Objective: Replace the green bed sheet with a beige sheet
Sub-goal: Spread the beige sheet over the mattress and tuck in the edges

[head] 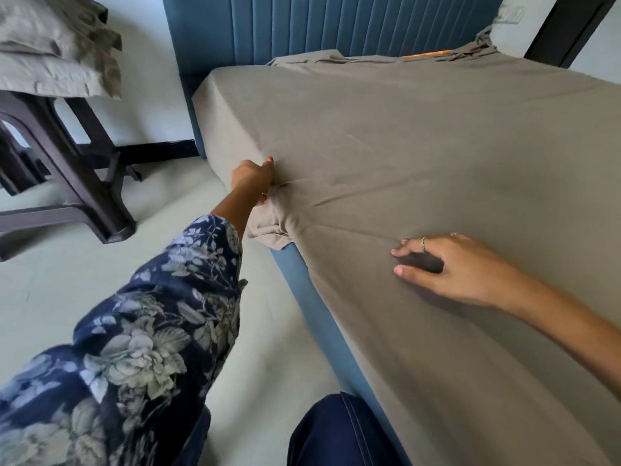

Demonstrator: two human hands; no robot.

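two hands on the job, and we have the beige sheet (pixel 420 146) spread across the bed (pixel 322 317), reaching up to the blue headboard (pixel 336 25), where its far edge lies rumpled. no green sheet in our view. our left hand (pixel 252 178) is at the near side edge, fingers (pixel 268 161) curled round a bunched fold of the sheet that hangs loose over the blue bed side. our right hand (pixel 447 264) rests on top, fingers spread and lightly bent, pressing the cloth, holding nothing. the bunch lies left of and beyond the right hand, creases running between them, so the left hand is the nearer. we judge the tuck goes down along that edge. grey pillows (pixel 57 48) wait on a dark stool (pixel 84 156).
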